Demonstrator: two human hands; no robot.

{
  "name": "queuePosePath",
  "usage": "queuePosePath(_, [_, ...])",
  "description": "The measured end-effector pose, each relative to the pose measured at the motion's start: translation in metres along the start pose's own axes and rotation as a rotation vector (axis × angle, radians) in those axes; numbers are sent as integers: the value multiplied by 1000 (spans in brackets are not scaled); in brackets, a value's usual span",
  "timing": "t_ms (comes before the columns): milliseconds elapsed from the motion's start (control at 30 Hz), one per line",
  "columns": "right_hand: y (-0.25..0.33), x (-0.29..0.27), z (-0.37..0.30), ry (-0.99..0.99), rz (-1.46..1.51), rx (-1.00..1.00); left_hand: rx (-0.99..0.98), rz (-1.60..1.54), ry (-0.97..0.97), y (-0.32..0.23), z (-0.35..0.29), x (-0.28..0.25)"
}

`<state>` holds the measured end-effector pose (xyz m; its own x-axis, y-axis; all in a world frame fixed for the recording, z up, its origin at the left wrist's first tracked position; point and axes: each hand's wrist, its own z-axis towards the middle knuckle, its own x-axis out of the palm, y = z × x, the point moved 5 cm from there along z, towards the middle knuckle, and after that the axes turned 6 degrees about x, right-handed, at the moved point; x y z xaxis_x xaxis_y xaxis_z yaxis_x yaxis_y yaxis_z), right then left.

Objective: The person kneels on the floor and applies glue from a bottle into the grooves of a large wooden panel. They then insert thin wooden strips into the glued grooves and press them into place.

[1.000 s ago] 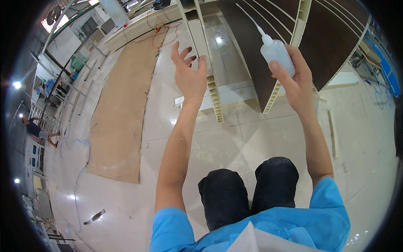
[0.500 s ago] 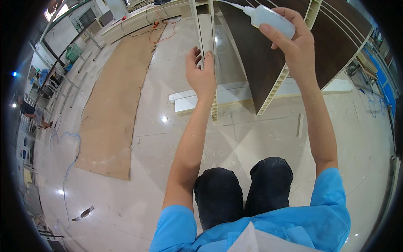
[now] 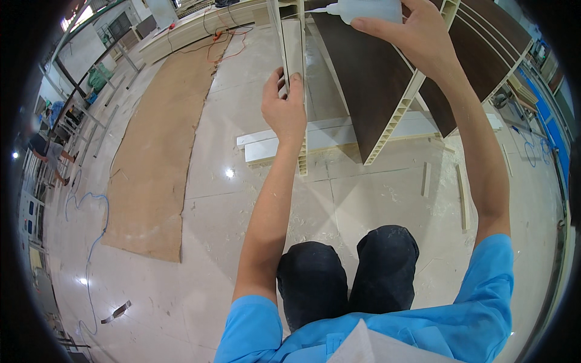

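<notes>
My right hand (image 3: 419, 37) is closed around a translucent white squeeze bottle (image 3: 370, 9) at the top of the view, tipped on its side. Its thin nozzle points left, close to the edge of an upright hollow-core panel (image 3: 302, 145). A narrow pale strip (image 3: 293, 51) lies lengthwise along that panel's edge. Gripping the strip and panel edge from below, my left hand (image 3: 284, 109) has its thumb on the right side and its fingers curled round the left. Beside it stands a dark brown panel (image 3: 369, 78) with a cell-patterned edge.
White boards (image 3: 266, 148) lie on the floor beneath the panels. A long brown cardboard sheet (image 3: 154, 157) covers floor to the left. Loose wood strips (image 3: 463, 196) lie at right. A blue hose (image 3: 97, 242) and orange cable (image 3: 227, 42) trail about. Another person (image 3: 48, 151) is far left.
My right hand has moved the bottle left and up, bringing it nearer the panel edge and more level. My right elbow has swung outward. My left hand keeps its hold.
</notes>
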<state>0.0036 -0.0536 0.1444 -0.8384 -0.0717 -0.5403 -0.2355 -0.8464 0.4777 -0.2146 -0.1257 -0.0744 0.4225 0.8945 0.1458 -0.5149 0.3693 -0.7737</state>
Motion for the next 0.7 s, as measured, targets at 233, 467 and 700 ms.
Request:
queuePosePath(233, [16,-3,12,27,-86,-156,40,80,18,2,-1,1])
queuePosePath(467, [34,-4,24,88,-195,-230,34,61,-12,3,-2,3])
queuePosePath(700, [37,-6,23,105,-203,-183,39,98,16,-3,-2,1])
